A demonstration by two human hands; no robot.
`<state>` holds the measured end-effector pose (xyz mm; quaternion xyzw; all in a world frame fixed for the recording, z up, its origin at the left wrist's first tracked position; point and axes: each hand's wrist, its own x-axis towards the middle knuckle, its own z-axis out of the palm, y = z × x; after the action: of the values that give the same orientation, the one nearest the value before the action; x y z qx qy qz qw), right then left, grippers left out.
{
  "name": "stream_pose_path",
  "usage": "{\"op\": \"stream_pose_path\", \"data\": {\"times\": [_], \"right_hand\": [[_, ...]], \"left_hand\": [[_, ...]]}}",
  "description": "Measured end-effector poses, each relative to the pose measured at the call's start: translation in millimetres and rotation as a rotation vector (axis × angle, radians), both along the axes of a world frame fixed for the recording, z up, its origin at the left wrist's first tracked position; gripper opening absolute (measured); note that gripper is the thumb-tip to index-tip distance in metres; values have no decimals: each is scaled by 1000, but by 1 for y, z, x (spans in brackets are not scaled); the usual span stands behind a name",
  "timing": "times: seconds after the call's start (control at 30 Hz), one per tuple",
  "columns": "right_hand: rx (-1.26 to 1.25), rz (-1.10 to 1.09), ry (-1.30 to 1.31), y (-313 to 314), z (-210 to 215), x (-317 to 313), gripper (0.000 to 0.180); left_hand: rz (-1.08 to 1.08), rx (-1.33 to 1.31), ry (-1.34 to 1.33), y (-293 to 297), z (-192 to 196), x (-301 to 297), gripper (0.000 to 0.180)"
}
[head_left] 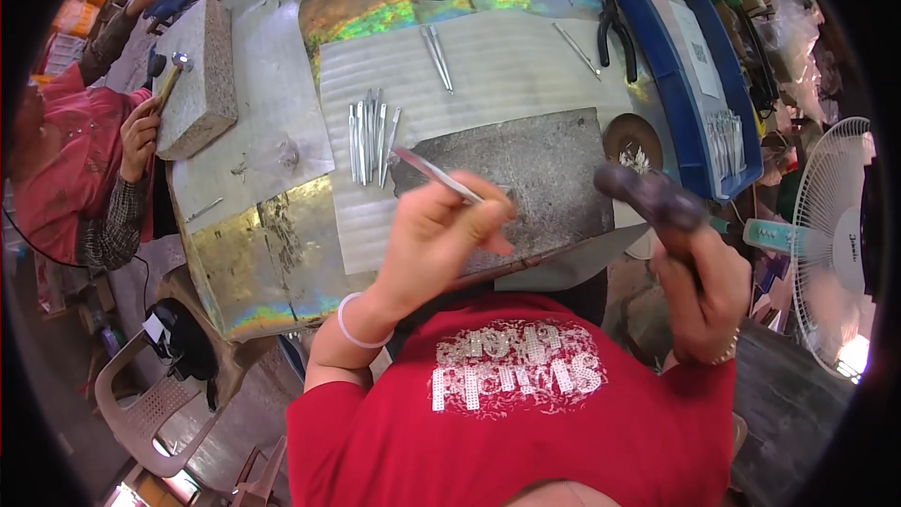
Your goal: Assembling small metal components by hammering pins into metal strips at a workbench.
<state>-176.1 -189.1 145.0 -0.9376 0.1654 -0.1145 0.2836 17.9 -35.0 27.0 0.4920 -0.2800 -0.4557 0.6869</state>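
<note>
My left hand (432, 239) pinches a slim metal piece (436, 176) between thumb and fingers, over the left part of a dark grey flat slab (535, 169). Raised to the right of the slab, my right hand (704, 291) is closed round a hammer (657, 199) whose dark head is smeared by motion. A group of slim metal pieces (366, 141) lies side by side left of the slab. Beyond it rest a pair of slim pointed metal pieces (437, 61) and a single thin one (577, 50) on the white foam sheet (507, 56).
Black-handled pliers (615, 38) and a round brown dish (631, 139) of small bits lie beside a blue bin (671, 84) at right. A white fan (845, 244) stands farther right. At left, another person's hand (139, 136) holds a small hammer by a stone block (199, 75).
</note>
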Motion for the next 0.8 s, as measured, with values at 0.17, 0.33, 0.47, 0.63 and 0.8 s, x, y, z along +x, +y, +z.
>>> {"op": "stream_pose_path", "data": {"times": [0.17,0.33,0.47,0.63,0.8], "right_hand": [[65,-26,-39,-9,-82,21,41],[-85,-65,120,-6,-112,28,44],[-164,58,113,-15,-109,37,40],[-58,-70,26,-79,-110,64,27],[-316,-150,36,-170,-166,127,20]], "left_hand": [[38,-99,526,7,8,10,20],[13,-84,582,3,8,11,20],[60,-5,522,0,10,12,21],[96,114,241,-4,16,10,44],[24,79,190,0,13,8,25]]}}
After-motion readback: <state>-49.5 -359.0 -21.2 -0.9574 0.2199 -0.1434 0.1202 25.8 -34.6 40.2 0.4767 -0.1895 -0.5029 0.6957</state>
